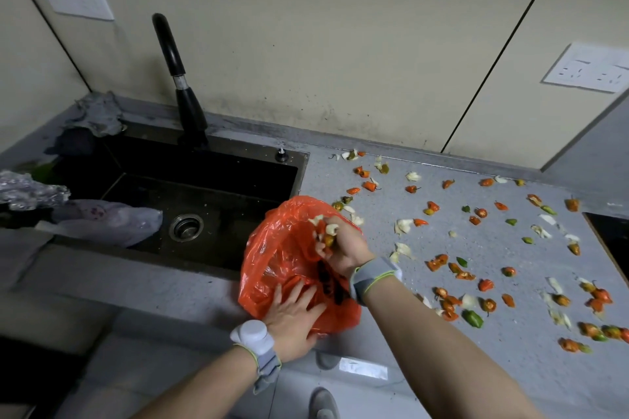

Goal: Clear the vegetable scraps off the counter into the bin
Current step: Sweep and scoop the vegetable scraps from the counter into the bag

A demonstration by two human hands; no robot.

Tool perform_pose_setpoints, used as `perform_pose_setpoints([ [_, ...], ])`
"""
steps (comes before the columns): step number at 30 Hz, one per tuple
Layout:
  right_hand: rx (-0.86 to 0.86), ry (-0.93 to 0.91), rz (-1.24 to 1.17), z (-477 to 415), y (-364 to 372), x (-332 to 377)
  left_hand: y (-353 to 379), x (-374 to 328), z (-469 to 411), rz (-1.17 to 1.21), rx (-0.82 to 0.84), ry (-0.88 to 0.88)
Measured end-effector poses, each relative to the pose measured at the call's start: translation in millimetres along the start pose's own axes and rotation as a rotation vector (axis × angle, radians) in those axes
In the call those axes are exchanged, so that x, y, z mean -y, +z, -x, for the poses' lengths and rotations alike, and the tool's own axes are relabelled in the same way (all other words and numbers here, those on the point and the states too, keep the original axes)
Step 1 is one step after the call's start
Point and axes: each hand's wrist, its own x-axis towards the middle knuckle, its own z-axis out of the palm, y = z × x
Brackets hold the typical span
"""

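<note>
An orange plastic bag (272, 241) stands open at the counter's front edge, just right of the sink. My left hand (292, 320) lies flat on the bag's lower side, fingers spread. Over the bag's mouth, my right hand (340, 245) grips a bunch of vegetable scraps (325, 231), orange and white pieces sticking out of the fist. Many more pepper and onion scraps (459, 269) lie scattered across the grey counter (503, 367) to the right.
A dark sink (190, 194) with a black tap (177, 78) lies to the left, with a clear plastic bag (112, 221) on its rim. A black hob corner (612, 235) sits at the right edge. Wall sockets (589, 68) are behind.
</note>
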Motion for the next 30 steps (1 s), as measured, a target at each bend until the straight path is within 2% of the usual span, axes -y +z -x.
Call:
perform_pose_setpoints([
  [5, -0.064, -0.137, 0.337, -5, 14, -20, 1, -1, -1, -0.001, 0.010, -0.005],
  [10, 0.009, -0.230, 0.665, -6, 5, -25, 5, 0, 0, 0.004, 0.000, 0.004],
  [12, 0.021, -0.264, 0.697, -3, -2, -19, 5, 1, 1, 0.007, 0.007, 0.013],
  [14, 0.022, -0.328, 0.628, 5, -12, -5, 6, 3, 1, 0.000, 0.018, 0.020],
  [16, -0.065, -0.439, 0.566, 13, -31, 10, 7, 6, 1, -0.007, 0.033, 0.022],
  [18, -0.277, -0.569, 0.645, 11, -62, 20, 7, 9, 0, -0.008, 0.051, 0.025],
  [20, -0.517, -0.626, 0.823, 8, -96, 23, 7, 11, -2, -0.011, 0.065, 0.024],
  [22, -0.620, -0.612, 1.129, 8, -125, 17, 7, 14, -2, -0.011, 0.077, 0.020],
  [24, -0.562, -0.599, 1.520, 11, -151, 8, 7, 14, -4, -0.022, 0.091, 0.023],
  [26, -0.429, -0.641, 1.821, 17, -166, -6, 6, 16, -3, -0.027, 0.096, 0.019],
  [30, -0.181, -0.688, 2.121, 21, -174, -31, 7, 18, -4, -0.020, 0.092, 0.013],
])
